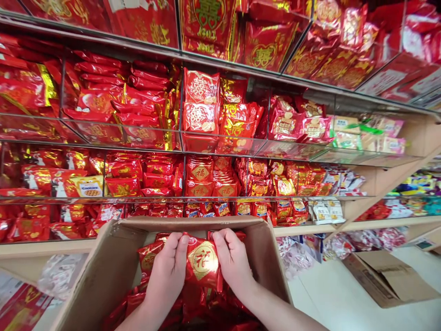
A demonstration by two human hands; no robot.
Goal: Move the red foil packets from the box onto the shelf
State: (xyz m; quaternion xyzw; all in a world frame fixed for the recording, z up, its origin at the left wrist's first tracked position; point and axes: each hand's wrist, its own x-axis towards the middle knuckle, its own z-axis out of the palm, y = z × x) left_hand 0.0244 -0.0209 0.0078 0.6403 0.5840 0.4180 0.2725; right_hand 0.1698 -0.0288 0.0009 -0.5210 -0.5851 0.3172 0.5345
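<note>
A shiny red snack packet (pixel 203 262) with a gold diamond and a Chinese character is held up by its two sides. My left hand (pixel 168 269) pinches its left edge between thumb and fingers. On the opposite edge, my right hand (pixel 234 262) is closed the same way. Both hands are over an open cardboard box (pixel 96 280). Inside the box lie many similar red packets (pixel 148 259), partly covered by my hands and forearms. Whether other packets sit behind the held one I cannot tell.
Beyond the box rise shelves with clear dividers, filled with red and gold packets (pixel 201 115). Similar red packets (pixel 200 179) stand stacked on a lower shelf. A flattened cardboard box (pixel 392 276) lies on the pale floor at right. Clear plastic bags (pixel 62 276) sit at lower left.
</note>
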